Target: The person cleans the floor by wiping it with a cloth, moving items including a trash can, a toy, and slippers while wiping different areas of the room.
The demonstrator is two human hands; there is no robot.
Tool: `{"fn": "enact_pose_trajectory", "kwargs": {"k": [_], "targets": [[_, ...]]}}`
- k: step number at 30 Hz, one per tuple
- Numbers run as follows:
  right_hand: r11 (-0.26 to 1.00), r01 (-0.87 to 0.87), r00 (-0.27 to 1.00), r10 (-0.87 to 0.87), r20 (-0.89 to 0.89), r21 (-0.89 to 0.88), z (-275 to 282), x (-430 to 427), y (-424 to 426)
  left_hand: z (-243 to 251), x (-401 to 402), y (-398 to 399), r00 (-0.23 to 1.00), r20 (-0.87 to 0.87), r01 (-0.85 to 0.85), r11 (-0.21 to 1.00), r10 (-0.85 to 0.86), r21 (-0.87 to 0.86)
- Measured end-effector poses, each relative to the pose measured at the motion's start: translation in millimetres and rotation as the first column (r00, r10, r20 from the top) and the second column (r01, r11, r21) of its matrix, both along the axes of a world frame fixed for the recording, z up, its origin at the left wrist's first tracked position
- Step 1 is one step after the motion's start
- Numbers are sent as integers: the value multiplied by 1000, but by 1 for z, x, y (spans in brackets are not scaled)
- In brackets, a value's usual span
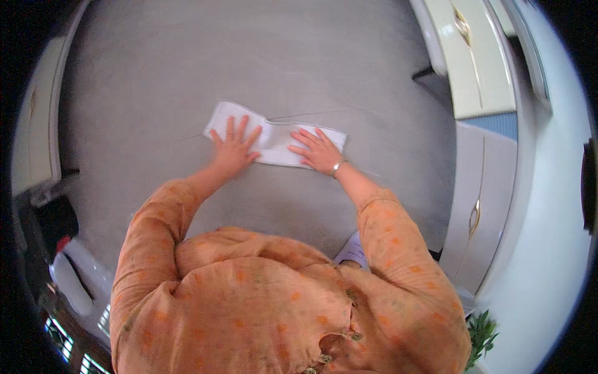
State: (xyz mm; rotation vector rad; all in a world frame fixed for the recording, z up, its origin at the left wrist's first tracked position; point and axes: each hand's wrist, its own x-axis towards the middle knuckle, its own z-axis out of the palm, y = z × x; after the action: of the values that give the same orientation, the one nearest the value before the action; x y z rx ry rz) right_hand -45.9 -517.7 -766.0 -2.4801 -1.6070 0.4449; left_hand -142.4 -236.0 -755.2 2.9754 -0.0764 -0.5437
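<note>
A white cloth point(278, 145) with a grey edge lies on the grey floor point(261, 56), creased near its middle. My left hand point(235, 147) rests flat on its left part, fingers spread, the thumb pointing to the right. On its right part lies my right hand point(320, 152), palm down with the fingers apart and a metal bracelet point(337, 168) at the wrist. Neither hand grasps the cloth. A thin dark line, like a crack or a thread, runs over the floor from the cloth's upper edge to the right.
Pale cabinets with gold handles stand along the right point(481, 70) and at the left point(39, 121). A slipper point(352, 250) shows beside my right sleeve. Leaves of a green plant point(481, 334) are at the lower right. A white, rounded object point(72, 285) is at the lower left.
</note>
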Motion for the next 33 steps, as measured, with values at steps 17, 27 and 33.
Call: {"fn": "enact_pose_trajectory", "kwargs": {"k": [17, 27, 33], "targets": [[-2, 996, 5, -997, 82, -84, -19, 152, -180, -13, 198, -338, 987, 95, -117, 981, 133, -158], [526, 850, 520, -838, 168, -10, -19, 243, -253, -13, 265, -328, 972, 141, 193, 981, -189, -21], [381, 885, 421, -900, 110, -268, -7, 141, -302, 21, 169, -373, 966, -125, 221, 974, -227, -57]]}}
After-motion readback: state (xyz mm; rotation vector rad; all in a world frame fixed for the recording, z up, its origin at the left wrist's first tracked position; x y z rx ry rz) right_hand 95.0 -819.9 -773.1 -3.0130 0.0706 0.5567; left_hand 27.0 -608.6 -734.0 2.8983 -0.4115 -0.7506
